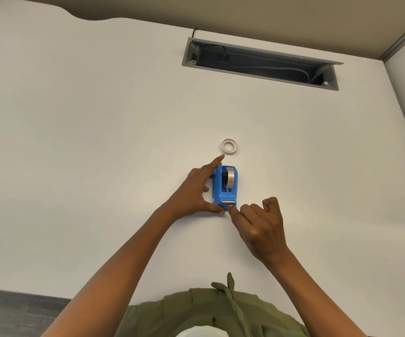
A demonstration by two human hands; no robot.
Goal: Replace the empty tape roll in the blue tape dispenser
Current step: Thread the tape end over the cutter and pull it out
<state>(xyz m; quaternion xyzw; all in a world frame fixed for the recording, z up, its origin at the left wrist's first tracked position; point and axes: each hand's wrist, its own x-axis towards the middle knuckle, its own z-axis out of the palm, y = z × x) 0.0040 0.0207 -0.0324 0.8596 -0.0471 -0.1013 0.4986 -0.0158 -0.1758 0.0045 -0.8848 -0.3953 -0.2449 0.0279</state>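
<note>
The blue tape dispenser point(224, 187) stands on the white desk point(87, 142), its metal cutter end toward me. A clear tape roll point(230, 179) on a black hub sits in its cradle. My left hand point(198, 189) grips the dispenser's left side, thumb at the near corner and index finger stretched past the far end. My right hand point(261, 222) is curled just right of the cutter, its index fingertip touching the near edge by the blade. A white empty tape core point(229, 146) lies flat on the desk just beyond the dispenser.
An open grey cable tray slot point(260, 64) with cables inside is recessed in the desk at the back right. A partition wall rises along the back and right. The desk's near edge is by my green-clothed body.
</note>
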